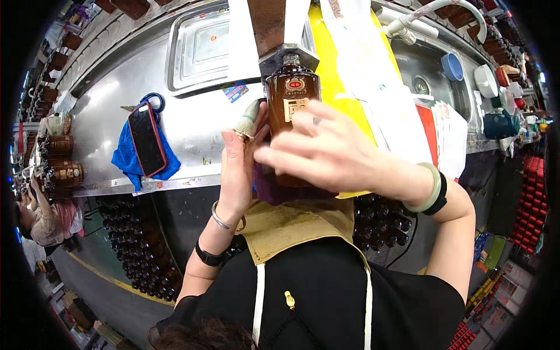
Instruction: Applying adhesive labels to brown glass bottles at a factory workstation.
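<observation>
A brown glass bottle (296, 81) with a red emblem and a gold label lies in front of me, its neck pointing away. My right hand (326, 146) passes over its lower half; its fingers are bent, and whatever the fingertips pinch is hidden. Beside the bottle's left flank is my left hand (238, 169), palm toward the bottle, thumb apart from the fingers. Between that thumb and the fingers shows a pale grey-green, pointed, brush-like piece (249, 116); whether it is gripped is unclear. Purple cloth (277, 189) shows below my right hand, partly covered.
On the steel counter (111, 111), a phone (147, 140) rests on a blue cloth (123, 150) near scissors (154, 100). A metal tray (198, 49) is behind. Yellow and white sheets (379, 87) lie rightward, before a sink (423, 70). Many bottles (140, 245) stand on the floor.
</observation>
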The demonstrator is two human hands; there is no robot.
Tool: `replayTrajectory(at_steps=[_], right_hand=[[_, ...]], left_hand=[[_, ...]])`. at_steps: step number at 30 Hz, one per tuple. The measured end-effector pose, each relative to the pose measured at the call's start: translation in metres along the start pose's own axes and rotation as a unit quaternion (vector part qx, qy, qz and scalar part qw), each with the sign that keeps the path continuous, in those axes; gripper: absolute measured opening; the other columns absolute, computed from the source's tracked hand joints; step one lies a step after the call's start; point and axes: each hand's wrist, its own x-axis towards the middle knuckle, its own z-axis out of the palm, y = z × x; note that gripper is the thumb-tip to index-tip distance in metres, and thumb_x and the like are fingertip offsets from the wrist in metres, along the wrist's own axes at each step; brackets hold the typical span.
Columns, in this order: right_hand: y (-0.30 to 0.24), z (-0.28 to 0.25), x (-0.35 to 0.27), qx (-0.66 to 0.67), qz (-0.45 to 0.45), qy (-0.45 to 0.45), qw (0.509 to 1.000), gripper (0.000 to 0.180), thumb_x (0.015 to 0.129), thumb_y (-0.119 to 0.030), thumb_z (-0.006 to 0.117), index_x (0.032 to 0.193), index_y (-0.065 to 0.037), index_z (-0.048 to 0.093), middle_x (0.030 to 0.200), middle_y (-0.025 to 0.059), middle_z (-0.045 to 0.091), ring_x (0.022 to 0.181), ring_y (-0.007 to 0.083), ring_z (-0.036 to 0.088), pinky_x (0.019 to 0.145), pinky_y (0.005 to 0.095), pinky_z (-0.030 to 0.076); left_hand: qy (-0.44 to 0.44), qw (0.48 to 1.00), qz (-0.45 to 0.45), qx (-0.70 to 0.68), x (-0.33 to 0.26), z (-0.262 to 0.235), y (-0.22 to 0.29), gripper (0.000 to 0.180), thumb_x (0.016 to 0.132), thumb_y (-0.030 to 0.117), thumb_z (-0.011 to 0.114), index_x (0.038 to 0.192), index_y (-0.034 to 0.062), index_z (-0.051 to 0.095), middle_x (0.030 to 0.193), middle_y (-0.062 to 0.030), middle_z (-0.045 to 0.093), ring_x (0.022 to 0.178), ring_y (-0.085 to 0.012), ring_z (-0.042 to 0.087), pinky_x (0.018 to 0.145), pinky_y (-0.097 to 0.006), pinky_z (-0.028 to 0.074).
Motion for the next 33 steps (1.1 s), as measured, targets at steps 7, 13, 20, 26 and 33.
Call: replayTrajectory(at_steps=[7, 13, 20, 26, 33], right_hand=[[0.085, -0.032, 0.016, -0.093, 0.164, 0.204, 0.961, 0.023, 0.091, -0.009, 0.075, 0.113, -0.007, 0.068, 0.096, 0.0098, 0.074, 0.082, 0.0307, 0.068, 0.077, 0.0404, 0.051], [0.081, -0.039, -0.041, 0.398, 0.445, 0.151, 0.788, 0.029, 0.102, -0.012, 0.056, 0.130, -0.007, 0.059, 0.096, -0.0042, 0.052, 0.091, 0.0061, 0.049, 0.086, 0.0234, 0.041], [0.120, -0.075, -0.149, -0.083, 0.605, -0.038, 0.791, 0.055, 0.084, -0.042, 0.087, 0.071, -0.001, 0.053, 0.064, 0.0139, 0.054, 0.060, 0.0230, 0.050, 0.061, 0.0398, 0.044], [0.143, -0.060, -0.199, -0.052, 0.674, -0.124, 0.727, 0.092, 0.074, -0.052, 0.092, 0.136, 0.008, 0.062, 0.125, 0.0300, 0.069, 0.117, 0.0379, 0.069, 0.103, 0.0395, 0.053], [0.155, -0.068, -0.214, -0.052, 0.682, -0.071, 0.726, 0.034, 0.089, -0.031, 0.078, 0.100, 0.001, 0.078, 0.084, 0.0151, 0.077, 0.077, 0.0249, 0.073, 0.077, 0.0381, 0.055]], left_hand=[[-0.117, 0.790, 0.273, 0.536, 0.018, 0.000, 0.021, 0.109, 0.090, 0.095, 0.022, 0.145, 0.0125, 0.067, 0.172, -0.0262, 0.026, 0.160, -0.0450, 0.015, 0.128, -0.056, 0.016], [-0.075, 0.710, 0.373, 0.592, 0.080, -0.003, 0.030, 0.084, 0.094, 0.085, 0.041, 0.141, 0.0224, 0.072, 0.174, -0.0169, 0.027, 0.157, -0.0488, 0.016, 0.127, -0.056, 0.019], [-0.184, 0.701, 0.347, 0.594, 0.024, -0.010, 0.013, 0.085, 0.086, 0.092, 0.041, 0.136, 0.0328, 0.073, 0.171, -0.0138, 0.035, 0.156, -0.0484, 0.020, 0.127, -0.061, 0.018], [-0.148, 0.699, 0.352, 0.605, 0.035, -0.008, 0.018, 0.082, 0.087, 0.092, 0.040, 0.135, 0.0351, 0.074, 0.175, -0.0119, 0.028, 0.157, -0.0473, 0.017, 0.127, -0.064, 0.015], [-0.183, 0.668, 0.381, 0.612, 0.039, -0.002, 0.017, 0.089, 0.091, 0.092, 0.031, 0.131, 0.0262, 0.076, 0.173, -0.0162, 0.029, 0.158, -0.0473, 0.016, 0.128, -0.060, 0.017]])
